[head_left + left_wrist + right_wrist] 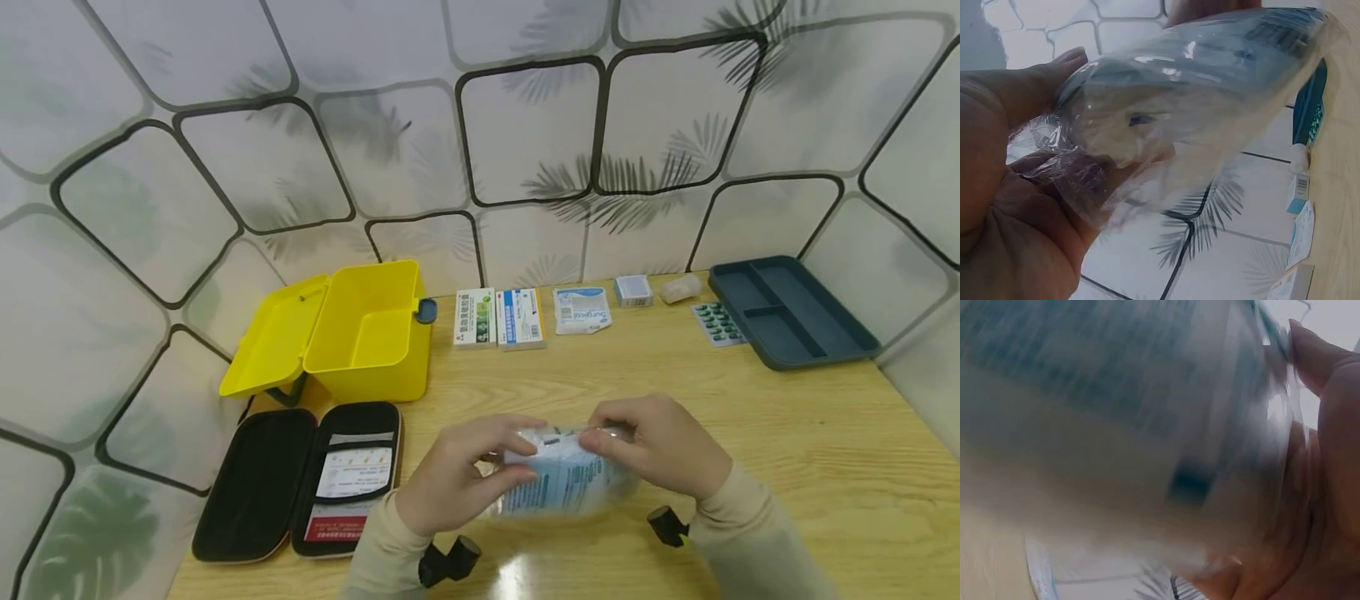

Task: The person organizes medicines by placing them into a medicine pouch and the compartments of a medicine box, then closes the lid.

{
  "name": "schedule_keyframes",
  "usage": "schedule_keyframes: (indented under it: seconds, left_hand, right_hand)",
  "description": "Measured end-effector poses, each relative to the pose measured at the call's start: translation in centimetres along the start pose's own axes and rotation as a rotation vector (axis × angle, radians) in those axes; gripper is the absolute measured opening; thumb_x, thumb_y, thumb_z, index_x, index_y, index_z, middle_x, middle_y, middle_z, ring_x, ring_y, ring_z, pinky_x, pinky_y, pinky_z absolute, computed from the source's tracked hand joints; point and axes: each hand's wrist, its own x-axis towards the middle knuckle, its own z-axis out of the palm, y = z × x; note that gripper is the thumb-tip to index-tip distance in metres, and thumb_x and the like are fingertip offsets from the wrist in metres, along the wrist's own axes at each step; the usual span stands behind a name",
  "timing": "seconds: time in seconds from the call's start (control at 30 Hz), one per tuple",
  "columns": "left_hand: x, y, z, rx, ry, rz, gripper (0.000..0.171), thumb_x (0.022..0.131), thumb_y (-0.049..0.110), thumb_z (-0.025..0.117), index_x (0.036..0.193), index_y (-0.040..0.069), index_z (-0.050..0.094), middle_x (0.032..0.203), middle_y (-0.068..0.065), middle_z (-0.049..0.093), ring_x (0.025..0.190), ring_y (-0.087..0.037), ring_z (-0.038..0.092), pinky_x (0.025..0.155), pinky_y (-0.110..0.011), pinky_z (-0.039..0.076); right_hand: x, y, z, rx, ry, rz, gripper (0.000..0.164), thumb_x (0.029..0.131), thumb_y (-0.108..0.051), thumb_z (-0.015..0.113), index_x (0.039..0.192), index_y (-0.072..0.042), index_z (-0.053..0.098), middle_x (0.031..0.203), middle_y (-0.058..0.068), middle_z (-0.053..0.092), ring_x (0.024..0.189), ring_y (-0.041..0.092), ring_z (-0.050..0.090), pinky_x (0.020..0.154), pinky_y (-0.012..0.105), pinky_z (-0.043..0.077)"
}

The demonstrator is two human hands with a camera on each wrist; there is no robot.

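Observation:
A clear plastic pack (562, 483) with blue-green print is held up over the front of the table, between both hands. My left hand (467, 473) grips its left end, thumb on the near side, fingers over the top. The right hand (663, 443) pinches the upper right part of the pack. In the left wrist view, crinkled loose film (1063, 153) of the pack bunches between thumb and fingers. Up close in the right wrist view, the printed side (1104, 369) is blurred, and its contents cannot be made out.
Left stand an open yellow box (375, 333) and an open black zip case (255, 492). Along the back lie medicine boxes (475, 318), a Surgical packet (582, 311), a small box (633, 291), a whitish roll (681, 288), a capsule blister (717, 325) and a dark tray (780, 342).

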Motion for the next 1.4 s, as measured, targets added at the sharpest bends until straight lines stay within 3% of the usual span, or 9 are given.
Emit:
schedule_keyframes:
  seconds: [0.27, 0.5, 0.6, 0.73, 0.87, 1.03, 1.13, 1.27, 1.4]
  left_hand:
    - [-0.5, 0.0, -1.0, -0.156, 0.156, 0.015, 0.033, 0.074, -0.019, 0.070, 0.100, -0.003, 0.059, 0.121, -0.029, 0.059, 0.101, -0.028, 0.066, 0.066, -0.034, 0.059]
    - [-0.6, -0.1, -1.3, -0.182, 0.263, 0.061, 0.028, 0.077, -0.018, 0.068, 0.099, -0.006, 0.059, 0.121, -0.031, 0.058, 0.102, -0.027, 0.065, 0.063, -0.034, 0.059]
    - [-0.6, -0.3, -1.2, -0.151, 0.273, 0.087, 0.027, 0.077, -0.017, 0.069, 0.099, -0.006, 0.060, 0.120, -0.031, 0.058, 0.106, -0.031, 0.063, 0.066, -0.034, 0.059]
    - [-0.5, -0.2, -1.1, -0.152, 0.270, 0.071, 0.030, 0.076, -0.021, 0.068, 0.100, -0.005, 0.059, 0.121, -0.031, 0.058, 0.102, -0.030, 0.064, 0.064, -0.035, 0.059]
    - [-0.3, -0.2, -0.7, -0.230, 0.278, -0.046, 0.032, 0.082, -0.016, 0.064, 0.110, -0.006, 0.054, 0.126, -0.029, 0.056, 0.095, -0.024, 0.066, 0.059, -0.036, 0.059]
    - [0.4, -0.3, 0.5, -0.402, 0.317, -0.285, 0.055, 0.096, 0.013, 0.060, 0.142, 0.004, 0.030, 0.126, -0.025, 0.056, 0.091, -0.022, 0.067, 0.068, -0.038, 0.059]
    - [0.9, -0.2, 1.5, -0.453, 0.396, -0.428, 0.047, 0.100, 0.024, 0.053, 0.138, 0.004, 0.035, 0.116, -0.025, 0.060, 0.092, -0.021, 0.066, 0.076, -0.038, 0.057]
    - [1.2, -0.2, 2.6, -0.392, 0.538, -0.513, 0.029, 0.104, 0.022, 0.043, 0.117, -0.003, 0.052, 0.104, -0.023, 0.066, 0.080, -0.020, 0.066, 0.068, -0.036, 0.057]
    - [0.9, -0.4, 3.2, -0.363, 0.607, -0.548, 0.025, 0.105, 0.021, 0.040, 0.109, 0.000, 0.054, 0.092, -0.020, 0.068, 0.071, -0.021, 0.067, 0.061, -0.037, 0.058]
  right_hand:
    - [-0.2, 1.1, -1.6, 0.455, -0.005, 0.063, 0.012, 0.097, -0.006, 0.056, 0.091, -0.009, 0.066, 0.085, 0.005, 0.068, 0.066, 0.015, 0.065, 0.053, 0.033, 0.056]
    - [-0.6, 0.7, -2.5, 0.832, 0.081, 0.091, 0.025, 0.102, -0.002, 0.042, 0.119, -0.001, 0.060, 0.105, 0.006, 0.064, 0.089, 0.015, 0.061, 0.077, 0.030, 0.055]
    - [-0.6, 0.5, -2.3, 0.908, 0.114, 0.079, 0.028, 0.104, -0.005, 0.036, 0.123, -0.004, 0.057, 0.114, 0.006, 0.059, 0.098, 0.015, 0.059, 0.084, 0.029, 0.053]
    - [-0.4, 0.1, -1.9, 0.874, 0.233, 0.121, 0.024, 0.104, -0.012, 0.039, 0.114, -0.002, 0.059, 0.110, 0.005, 0.060, 0.093, 0.014, 0.061, 0.078, 0.028, 0.055]
    - [-0.2, -0.5, -1.5, 0.839, 0.404, 0.195, 0.021, 0.101, -0.013, 0.048, 0.100, 0.004, 0.061, 0.092, 0.006, 0.067, 0.075, 0.014, 0.064, 0.063, 0.029, 0.058]
    - [-0.1, -1.2, -1.3, 0.834, 0.608, 0.247, 0.023, 0.098, -0.015, 0.055, 0.098, 0.008, 0.061, 0.087, 0.008, 0.068, 0.067, 0.015, 0.063, 0.055, 0.027, 0.056]
    - [0.0, -1.4, -1.2, 0.778, 0.672, 0.252, 0.024, 0.097, -0.013, 0.056, 0.097, 0.010, 0.061, 0.082, 0.009, 0.068, 0.063, 0.015, 0.061, 0.051, 0.026, 0.054]
    - [0.1, -1.5, -1.1, 0.766, 0.580, 0.273, 0.030, 0.100, -0.021, 0.052, 0.103, 0.008, 0.059, 0.085, 0.009, 0.065, 0.068, 0.017, 0.061, 0.054, 0.029, 0.054]
    - [-0.2, -0.9, -1.4, 0.792, 0.282, 0.290, 0.042, 0.104, -0.038, 0.034, 0.121, -0.005, 0.053, 0.101, 0.006, 0.063, 0.084, 0.020, 0.063, 0.068, 0.037, 0.056]
